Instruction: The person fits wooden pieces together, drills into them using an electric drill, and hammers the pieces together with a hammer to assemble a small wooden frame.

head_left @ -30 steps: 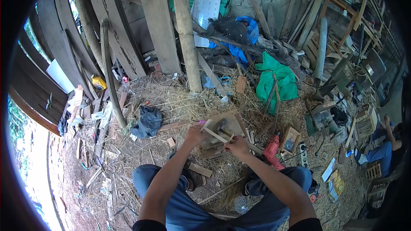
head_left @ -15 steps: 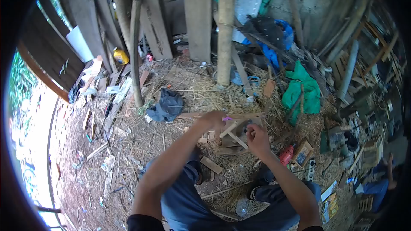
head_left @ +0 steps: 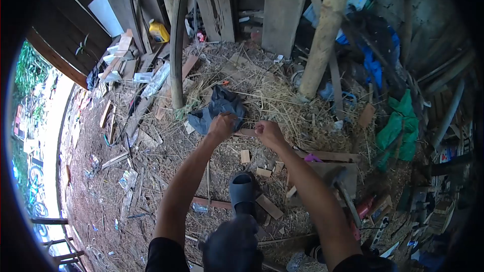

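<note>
My left hand (head_left: pixel 222 127) is in front of the dark plastic bag (head_left: pixel 224 102), fingers curled; whether it grips the bag or something small is hidden. To its right, my right hand (head_left: pixel 269 133) is closed with thumb and fingers pinched together, and what it may hold is too small to make out. Below and right of my right arm lies a wooden board (head_left: pixel 345 174) with a hammer (head_left: pixel 348 199) resting on it. A purple item (head_left: pixel 312 157) is by the board's far edge.
Small wood blocks (head_left: pixel 263 172) and straw lie on the ground below my hands. A wooden post (head_left: pixel 326 35) rises ahead, with a green sheet (head_left: pixel 401 131) to the right. A yellow bottle (head_left: pixel 159 31) stands at the back left. A red tool (head_left: pixel 365 205) sits at right.
Both hands have moved away from the board and joined wooden pieces, left toward the dark bag. The view has shifted left, and my knees have turned.
</note>
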